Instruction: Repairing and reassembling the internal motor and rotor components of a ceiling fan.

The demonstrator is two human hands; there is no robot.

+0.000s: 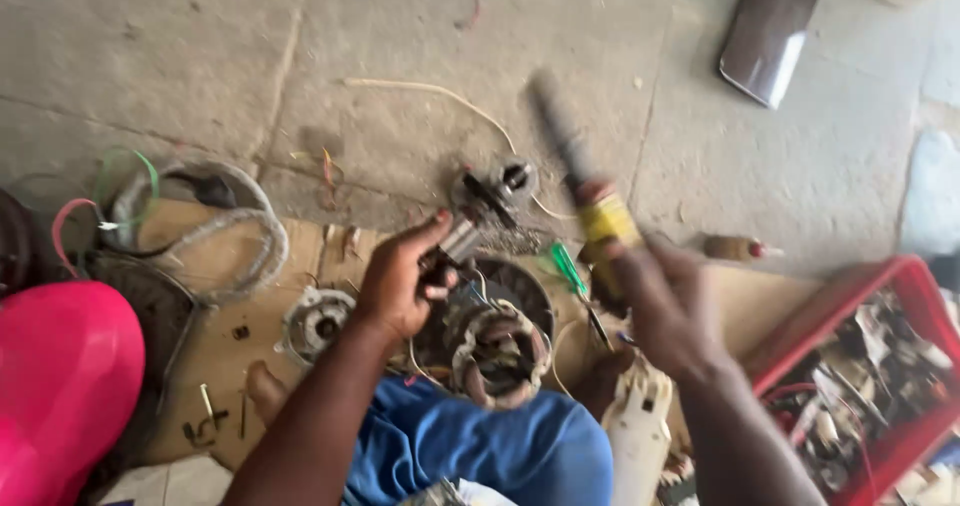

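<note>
Left hand (398, 284) is pinching a small metal motor part (478, 214), looks like a rotor with a shaft, thumb on top and fingers curled under it, holding it up just above a round motor housing (500, 338) with copper-coloured windings that sits on the cardboard (215, 266) between the person's knees. Right hand (668, 306) is wrapped tight round the yellow-banded handle of a long tool (572, 156), maybe a hammer or a big screwdriver, honestly too blurred to tell which. Its dark far end points up and away over the concrete floor (420, 36), just to the right of the rotor and not touching it as far as I can see. A green-handled screwdriver (568, 268) lies just beside the housing, partly behind the right hand. Off to the left on the cardboard there's another round metal motor piece (316, 322), and further left a loop of grey cable (232, 238) with some green and pink wires. Something bright pink (62, 386) fills the bottom left corner. A red plastic crate (878, 366) full of mixed scrap parts sits at the right edge, and a white plastic casing (638, 434) leans near the right forearm. Blue fabric (470, 444) covers the lap below everything.
</note>
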